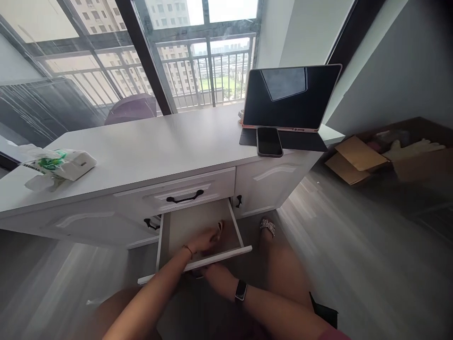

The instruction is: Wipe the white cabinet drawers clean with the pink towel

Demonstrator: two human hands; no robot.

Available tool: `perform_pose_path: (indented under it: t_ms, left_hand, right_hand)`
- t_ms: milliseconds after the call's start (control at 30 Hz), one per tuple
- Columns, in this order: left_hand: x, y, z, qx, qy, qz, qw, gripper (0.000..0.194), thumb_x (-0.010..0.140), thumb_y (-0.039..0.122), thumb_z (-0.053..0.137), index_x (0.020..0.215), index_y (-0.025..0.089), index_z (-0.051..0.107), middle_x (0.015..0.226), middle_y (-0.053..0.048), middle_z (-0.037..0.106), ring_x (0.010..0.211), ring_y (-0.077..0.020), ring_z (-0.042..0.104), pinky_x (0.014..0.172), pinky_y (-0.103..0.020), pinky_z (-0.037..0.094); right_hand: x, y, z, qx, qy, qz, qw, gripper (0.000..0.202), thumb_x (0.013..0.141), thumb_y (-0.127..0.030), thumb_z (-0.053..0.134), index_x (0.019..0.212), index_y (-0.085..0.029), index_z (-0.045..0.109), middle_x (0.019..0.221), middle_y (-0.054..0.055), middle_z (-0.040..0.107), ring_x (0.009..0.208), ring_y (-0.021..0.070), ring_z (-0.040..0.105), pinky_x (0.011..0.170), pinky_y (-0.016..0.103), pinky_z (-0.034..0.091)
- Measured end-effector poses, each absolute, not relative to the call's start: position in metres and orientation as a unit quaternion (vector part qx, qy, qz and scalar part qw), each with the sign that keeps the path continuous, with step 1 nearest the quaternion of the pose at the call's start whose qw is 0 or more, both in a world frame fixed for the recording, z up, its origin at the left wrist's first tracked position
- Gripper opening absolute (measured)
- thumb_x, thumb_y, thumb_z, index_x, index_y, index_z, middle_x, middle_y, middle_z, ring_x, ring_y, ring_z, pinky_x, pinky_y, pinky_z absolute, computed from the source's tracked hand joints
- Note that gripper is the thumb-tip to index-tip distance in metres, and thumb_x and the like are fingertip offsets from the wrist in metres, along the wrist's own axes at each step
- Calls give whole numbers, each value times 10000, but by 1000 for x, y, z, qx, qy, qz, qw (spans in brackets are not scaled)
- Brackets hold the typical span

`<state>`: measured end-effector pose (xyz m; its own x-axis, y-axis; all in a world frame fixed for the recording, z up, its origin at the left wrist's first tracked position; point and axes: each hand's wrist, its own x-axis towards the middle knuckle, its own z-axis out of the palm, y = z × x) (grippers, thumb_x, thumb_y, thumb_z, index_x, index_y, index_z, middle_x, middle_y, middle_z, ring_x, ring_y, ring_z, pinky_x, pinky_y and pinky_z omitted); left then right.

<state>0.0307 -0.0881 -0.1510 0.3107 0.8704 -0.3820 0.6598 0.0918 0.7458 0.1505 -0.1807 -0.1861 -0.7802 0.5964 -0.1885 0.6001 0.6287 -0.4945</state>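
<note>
Nearest, both bare forearms are slanting in from the bottom, above the person's bent legs. The right one is wearing a dark-banded smartwatch [241,290]; the right hand [209,270] is sitting at the underside of the open drawer's front panel, which is partly hiding it, so how far it is open and whether it is gripping anything cannot be told. The left wrist is wearing a thin bracelet [188,251], and the left hand [205,240] is hovering inside the open drawer [184,221], toward its right side. Its fingers are blurring around a small dark shape [220,226]; whether they are holding it, or how far they are open, is unclear.

The drawer is jutting from a white cabinet [262,182], directly below a closed drawer [191,189] with a black handle [185,196]. A foot in a slipper with a glittery bow [268,226] is standing to the drawer's right.

On the white worktop [159,141], a tissue pack [67,164] is lying at the left. At the right, a phone [269,141] is resting on the dark flap of a tablet [290,98], which is leaning upright with its screen dark. An open cardboard box [364,158] is standing on the floor farther right. Beyond, tall windows [208,56] are showing a railing and buildings.
</note>
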Motion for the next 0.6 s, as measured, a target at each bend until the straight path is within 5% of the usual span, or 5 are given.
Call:
perform_pose_path:
  t_ms: [67, 167, 400, 600]
  left_hand:
    - [40, -86, -166, 670, 532, 89, 510, 78, 655, 250, 670, 733, 249, 682, 879, -46, 709, 905, -258, 640, 936, -381, 443]
    - [50, -86, -182, 672, 524, 85, 516, 151, 655, 287, 677, 800, 279, 718, 1076, -51, 702, 1053, -278, 608, 984, -375, 414]
    - [67, -74, -220, 715, 537, 46, 446, 298, 777, 276, 589, 1063, 266, 672, 1297, -142, 590, 1424, -344, 199, 1129, -543, 81]
    - [52, -17, -236, 717, 586, 11, 376, 566, 822, 370, 538, 1366, 231, 459, 1504, -176, 339, 1424, -390, 138, 1063, -591, 218]
  right_hand:
    - [150, -181, -193, 336, 900, -278, -5, 367, 849, -37, 437, 1137, -123, 646, 1038, 134, 704, 924, 264, 665, 790, 368, 530]
    - [151, -182, -202, 342, 895, -287, -23, 387, 854, -37, 432, 1169, -150, 628, 1076, 116, 698, 932, 239, 664, 815, 356, 525]
    - [143, -188, -199, 379, 845, -373, -56, 380, 843, -55, 422, 1126, -151, 658, 1154, 151, 669, 1024, 294, 643, 874, 438, 504]
    - [195, -140, -189, 431, 769, -445, -153, 247, 875, -349, 504, 1052, -359, 676, 1044, -17, 715, 1014, 248, 649, 793, 386, 546]
